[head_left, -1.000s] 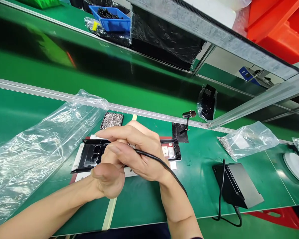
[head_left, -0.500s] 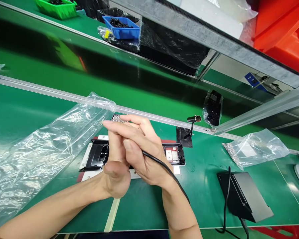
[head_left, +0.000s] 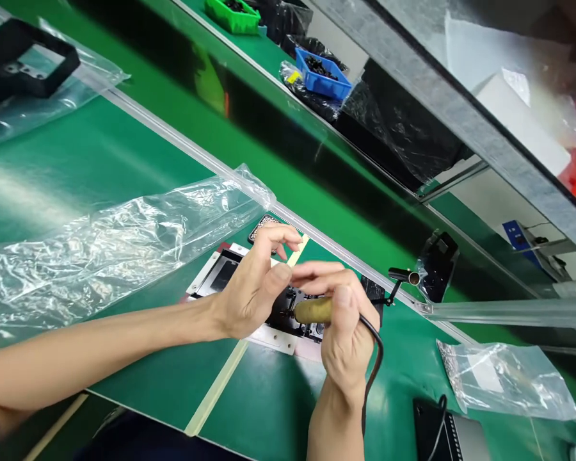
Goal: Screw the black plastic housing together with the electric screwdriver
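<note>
Wrapped around the yellowish handle of a corded tool (head_left: 313,310), the right hand (head_left: 343,333) holds it with fingers curled and thumb laid along the top; that grip is pressed firmly on the tool, whose tip points left toward the black frame (head_left: 230,274) below. A black cable (head_left: 373,365) runs from the rear of the handle, over the wrist and down toward the near edge of the desk (head_left: 278,410). Just left of it, the left hand (head_left: 254,288) sits over the same frame, thumb and forefinger drawn close together right at the tool's tip, the other fingers raised and spread; whether something small is pinched there I cannot tell. The frame lies on a pale plate (head_left: 273,336) in the middle of the green desk, partly hidden under both hands. A strip of beige tape (head_left: 216,397) runs across the desk toward the near edge.

Left of the hands, a large crumpled clear plastic bag (head_left: 115,250) stretches over the surface. Right of them, a smaller clear bag (head_left: 504,378) lies beside a dark box (head_left: 441,438) at the lower edge. Just beyond the frame, a small tray of tiny metal parts (head_left: 264,225) peeks out behind the left fingers, and a small black stand (head_left: 403,278) rises near the metal rail (head_left: 182,144). Further back, past the dark conveyor strip, a blue bin (head_left: 324,67) and a green bin (head_left: 233,13) hold dark parts.
</note>
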A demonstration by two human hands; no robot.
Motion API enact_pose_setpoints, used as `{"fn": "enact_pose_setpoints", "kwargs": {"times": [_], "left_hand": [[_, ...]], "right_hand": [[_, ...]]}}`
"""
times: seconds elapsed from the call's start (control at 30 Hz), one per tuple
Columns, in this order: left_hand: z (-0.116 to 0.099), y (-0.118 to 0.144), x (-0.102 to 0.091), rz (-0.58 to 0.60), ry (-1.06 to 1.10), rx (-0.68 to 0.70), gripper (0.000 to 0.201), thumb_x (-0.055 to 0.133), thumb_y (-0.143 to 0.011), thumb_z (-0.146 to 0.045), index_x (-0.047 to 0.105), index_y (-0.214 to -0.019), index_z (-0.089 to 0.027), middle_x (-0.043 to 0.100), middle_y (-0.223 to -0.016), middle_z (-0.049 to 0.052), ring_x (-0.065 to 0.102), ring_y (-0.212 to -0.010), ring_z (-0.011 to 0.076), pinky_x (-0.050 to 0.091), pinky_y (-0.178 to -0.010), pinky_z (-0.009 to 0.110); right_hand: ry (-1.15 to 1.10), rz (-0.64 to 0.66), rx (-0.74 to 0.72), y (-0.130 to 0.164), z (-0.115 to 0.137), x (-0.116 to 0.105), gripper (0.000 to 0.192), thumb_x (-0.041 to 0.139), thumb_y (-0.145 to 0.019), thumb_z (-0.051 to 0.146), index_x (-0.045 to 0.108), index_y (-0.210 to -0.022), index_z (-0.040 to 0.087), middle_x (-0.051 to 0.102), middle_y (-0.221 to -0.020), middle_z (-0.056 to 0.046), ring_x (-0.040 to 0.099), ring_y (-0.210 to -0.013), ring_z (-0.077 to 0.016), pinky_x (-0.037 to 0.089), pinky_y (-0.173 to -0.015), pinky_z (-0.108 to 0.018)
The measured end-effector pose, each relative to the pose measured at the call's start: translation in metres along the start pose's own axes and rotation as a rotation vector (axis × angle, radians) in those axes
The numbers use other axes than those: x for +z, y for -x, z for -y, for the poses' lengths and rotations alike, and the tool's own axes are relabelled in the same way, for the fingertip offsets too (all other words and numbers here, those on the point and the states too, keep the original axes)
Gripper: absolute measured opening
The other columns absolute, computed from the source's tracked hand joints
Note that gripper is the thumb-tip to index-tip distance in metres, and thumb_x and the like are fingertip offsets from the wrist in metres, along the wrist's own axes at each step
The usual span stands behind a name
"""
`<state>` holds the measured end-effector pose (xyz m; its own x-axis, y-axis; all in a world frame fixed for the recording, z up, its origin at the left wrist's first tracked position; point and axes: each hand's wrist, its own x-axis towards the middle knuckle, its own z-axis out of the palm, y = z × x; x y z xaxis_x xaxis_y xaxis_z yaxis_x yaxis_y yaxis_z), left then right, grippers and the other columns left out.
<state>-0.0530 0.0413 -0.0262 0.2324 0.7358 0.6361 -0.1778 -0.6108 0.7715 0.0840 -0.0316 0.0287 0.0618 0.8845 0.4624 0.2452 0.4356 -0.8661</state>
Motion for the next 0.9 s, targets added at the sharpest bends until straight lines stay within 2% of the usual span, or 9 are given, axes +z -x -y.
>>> {"fn": "enact_pose_setpoints", "kwargs": {"times": [0.07,0.17,0.23,0.3,0.47,0.57,0.8,0.9], "left_hand": [[0.007,0.002,-0.011,0.048,-0.139,0.072,0.046,0.038,-0.112,-0.053,0.050,-0.133,-0.014,0.055,-0.124,0.015,0.054,-0.114,0.0247,0.046,-0.093,0.041],[0.017,0.008,-0.022,0.099,-0.309,0.231,0.052,0.036,-0.112,-0.055,0.052,-0.131,-0.010,0.058,-0.123,0.019,0.057,-0.117,0.0292,0.048,-0.098,0.046],[0.021,0.011,-0.026,0.121,-0.407,0.321,0.051,0.035,-0.112,-0.052,0.055,-0.127,-0.008,0.061,-0.120,0.020,0.059,-0.113,0.0311,0.050,-0.096,0.048],[0.025,0.013,-0.029,0.146,-0.496,0.359,0.042,0.040,-0.112,-0.045,0.058,-0.121,-0.008,0.063,-0.116,0.020,0.060,-0.110,0.0317,0.051,-0.092,0.047],[0.031,0.012,-0.044,0.175,-0.633,0.313,0.015,0.057,-0.105,-0.024,0.061,-0.109,-0.010,0.068,-0.104,0.014,0.063,-0.100,0.0274,0.051,-0.085,0.042],[0.034,0.012,-0.055,0.180,-0.688,0.263,0.006,0.060,-0.103,-0.018,0.062,-0.103,-0.012,0.069,-0.098,0.009,0.062,-0.093,0.0236,0.050,-0.081,0.039],[0.047,0.021,-0.069,0.220,-0.629,0.043,0.019,0.052,-0.108,-0.022,0.063,-0.094,-0.014,0.065,-0.082,0.003,0.059,-0.077,0.0171,0.048,-0.074,0.034],[0.049,0.022,-0.070,0.249,-0.592,0.013,0.022,0.051,-0.108,-0.023,0.064,-0.093,-0.014,0.064,-0.080,0.002,0.059,-0.075,0.0162,0.048,-0.072,0.033]], "right_hand": [[-0.108,-0.027,0.062,0.001,0.000,0.006,0.032,0.041,-0.111,0.027,0.067,-0.095,0.019,0.074,-0.101,-0.005,0.071,-0.081,-0.0130,0.061,-0.074,-0.030],[-0.206,-0.111,0.078,-0.001,-0.001,0.015,0.032,0.042,-0.111,0.027,0.061,-0.087,0.018,0.067,-0.076,-0.001,0.057,-0.055,-0.0089,0.048,-0.050,-0.022],[-0.242,-0.176,0.061,-0.003,-0.002,0.019,0.034,0.044,-0.110,0.028,0.057,-0.080,0.018,0.056,-0.063,0.002,0.049,-0.049,-0.0090,0.043,-0.045,-0.020],[-0.262,-0.224,0.042,-0.005,-0.002,0.021,0.037,0.044,-0.109,0.029,0.054,-0.075,0.018,0.049,-0.057,0.003,0.045,-0.046,-0.0091,0.042,-0.043,-0.020],[-0.294,-0.273,0.044,-0.008,-0.001,0.025,0.044,0.042,-0.108,0.033,0.044,-0.066,0.017,0.037,-0.050,0.005,0.034,-0.041,-0.0071,0.039,-0.040,-0.017],[-0.313,-0.263,0.066,-0.009,-0.001,0.026,0.048,0.042,-0.108,0.038,0.037,-0.064,0.017,0.031,-0.048,0.006,0.030,-0.038,-0.0060,0.036,-0.037,-0.016],[-0.356,-0.204,0.059,-0.010,-0.002,0.019,0.046,0.029,-0.107,0.035,0.029,-0.064,0.018,0.027,-0.047,0.006,0.025,-0.034,-0.0064,0.034,-0.034,-0.016],[-0.353,-0.215,0.064,-0.009,-0.002,0.017,0.047,0.028,-0.107,0.035,0.029,-0.064,0.018,0.026,-0.047,0.006,0.025,-0.034,-0.0070,0.033,-0.033,-0.016]]}}
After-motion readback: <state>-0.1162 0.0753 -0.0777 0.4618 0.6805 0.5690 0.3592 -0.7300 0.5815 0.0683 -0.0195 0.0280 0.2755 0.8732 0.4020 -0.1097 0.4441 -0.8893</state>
